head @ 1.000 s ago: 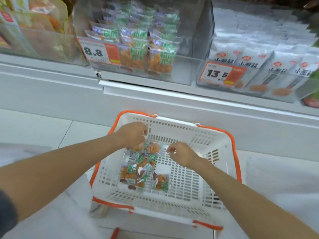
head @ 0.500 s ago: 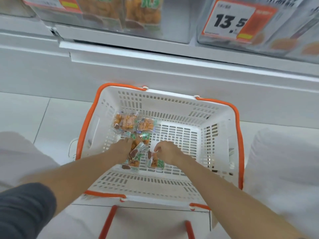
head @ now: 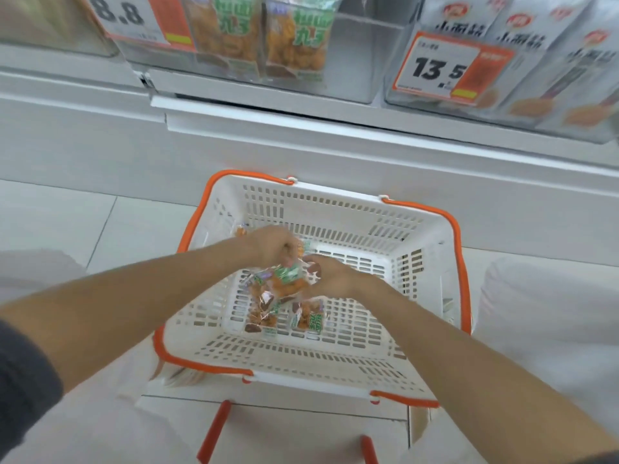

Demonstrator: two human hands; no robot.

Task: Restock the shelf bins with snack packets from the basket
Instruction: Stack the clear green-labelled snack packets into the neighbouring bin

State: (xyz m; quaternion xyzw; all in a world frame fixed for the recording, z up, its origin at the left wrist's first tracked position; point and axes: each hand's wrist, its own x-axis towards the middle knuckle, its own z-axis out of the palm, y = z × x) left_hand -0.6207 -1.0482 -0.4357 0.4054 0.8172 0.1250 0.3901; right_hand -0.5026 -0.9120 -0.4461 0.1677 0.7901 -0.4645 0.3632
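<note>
- A cluster of snack packets point(head: 284, 279), clear wrap with orange pieces and green labels, is gathered between both hands above the middle of the basket point(head: 335, 360).
- The left hand point(head: 271, 244) is curled closed on the top of the cluster; its fingertips are motion-blurred.
- The right hand point(head: 330, 274) pinches the cluster's right edge, fingers bent around the wrap.
- How many packets are in the cluster is hard to tell; they overlap.
- Loose packets point(head: 310, 318) lie on the basket floor, just nearer the camera than the hands.
- Another packet point(head: 240, 231), mostly hidden behind the left wrist, shows at the basket's far left wall.
- Beyond the basket, a clear shelf bin point(head: 351, 55) holds matching packets, cut off by the top edge.
- Its price tag point(head: 134, 18) is partly cropped.
</note>
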